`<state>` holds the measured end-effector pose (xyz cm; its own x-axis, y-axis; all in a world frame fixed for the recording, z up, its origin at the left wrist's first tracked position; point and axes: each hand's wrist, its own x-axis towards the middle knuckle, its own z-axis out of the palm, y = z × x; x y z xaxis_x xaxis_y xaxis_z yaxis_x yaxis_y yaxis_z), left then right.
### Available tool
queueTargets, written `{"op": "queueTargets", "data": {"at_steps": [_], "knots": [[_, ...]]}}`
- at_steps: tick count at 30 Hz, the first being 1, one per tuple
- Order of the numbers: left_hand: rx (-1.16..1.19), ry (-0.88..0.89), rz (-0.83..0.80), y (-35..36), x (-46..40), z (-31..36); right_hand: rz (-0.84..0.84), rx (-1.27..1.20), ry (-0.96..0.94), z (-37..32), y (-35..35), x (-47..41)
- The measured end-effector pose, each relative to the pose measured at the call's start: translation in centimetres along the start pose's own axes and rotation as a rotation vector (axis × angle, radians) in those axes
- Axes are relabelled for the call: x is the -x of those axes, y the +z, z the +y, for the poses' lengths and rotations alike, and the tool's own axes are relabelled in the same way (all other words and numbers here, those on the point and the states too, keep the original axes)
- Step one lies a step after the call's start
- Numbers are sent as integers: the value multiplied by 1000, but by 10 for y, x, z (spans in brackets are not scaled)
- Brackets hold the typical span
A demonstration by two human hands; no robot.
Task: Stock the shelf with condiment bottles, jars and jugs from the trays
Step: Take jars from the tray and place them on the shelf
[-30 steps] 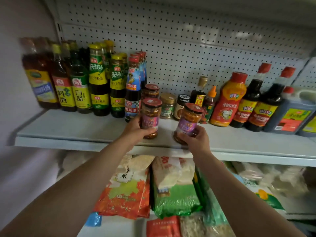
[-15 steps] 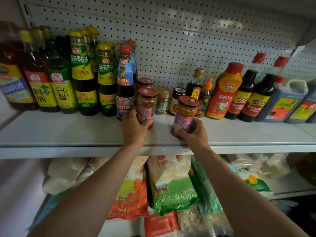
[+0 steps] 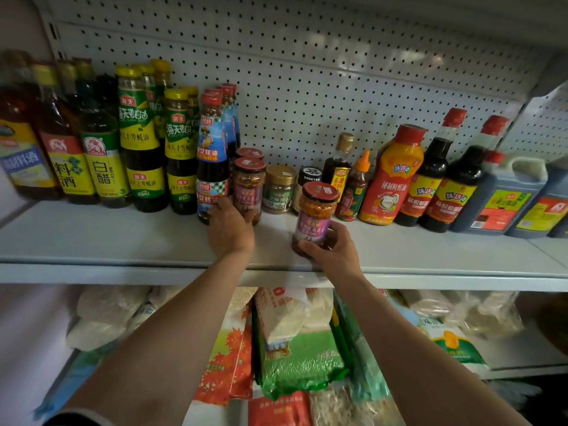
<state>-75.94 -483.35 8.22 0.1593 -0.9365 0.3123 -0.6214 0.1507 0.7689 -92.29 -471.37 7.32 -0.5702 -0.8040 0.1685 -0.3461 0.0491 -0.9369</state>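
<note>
Two red-lidded chili sauce jars with purple labels stand on the white shelf (image 3: 123,238). My left hand (image 3: 230,230) grips the base of the left jar (image 3: 248,187), which sits beside a tall blue-labelled oyster sauce bottle (image 3: 211,155) and in front of another red-lidded jar (image 3: 249,153). My right hand (image 3: 333,250) holds the right jar (image 3: 316,210) near the shelf's front edge, in front of the small jars. Whether its base touches the shelf is hidden by my fingers.
Tall sauce and vinegar bottles (image 3: 101,161) fill the shelf's left side. Small jars (image 3: 279,189), an orange squeeze bottle (image 3: 393,176), dark soy bottles (image 3: 430,176) and blue jugs (image 3: 504,198) line the right. Bagged grains (image 3: 298,348) lie on the lower shelf.
My left hand has pushed its jar back and left, up against the oyster sauce bottle. My right hand's jar has stayed near the front edge. The view moved closer.
</note>
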Motion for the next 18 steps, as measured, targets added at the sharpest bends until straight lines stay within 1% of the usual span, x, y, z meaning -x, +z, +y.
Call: {"op": "queueTargets", "data": {"at_steps": [3, 5, 7, 9, 11, 13, 15, 16, 18], "knots": [[-1, -14, 1, 0, 1, 2, -32, -21, 1, -2, -3, 1], [70, -9, -14, -4, -1, 0, -52, -28, 3, -3, -4, 1], [198, 52, -23, -14, -3, 1, -71, -27, 12, -4, -6, 0], [292, 162, -44, -33, -4, 9, -93, -10, 13, -7, -4, -1], [381, 265, -130, -58, -2, 25, -136, 28, 7, -10, -1, -3], [449, 339, -282, -79, 0, 42, -202, 52, -2, -18, 7, -3], [435, 426, -419, -92, 1, 50, -256, 77, -40, -26, 19, -4], [383, 479, -457, -96, 1, 51, -275, 82, -59, -29, 27, -5], [219, 585, -468, -101, -1, 49, -321, 67, -87, -35, 42, -6]]}}
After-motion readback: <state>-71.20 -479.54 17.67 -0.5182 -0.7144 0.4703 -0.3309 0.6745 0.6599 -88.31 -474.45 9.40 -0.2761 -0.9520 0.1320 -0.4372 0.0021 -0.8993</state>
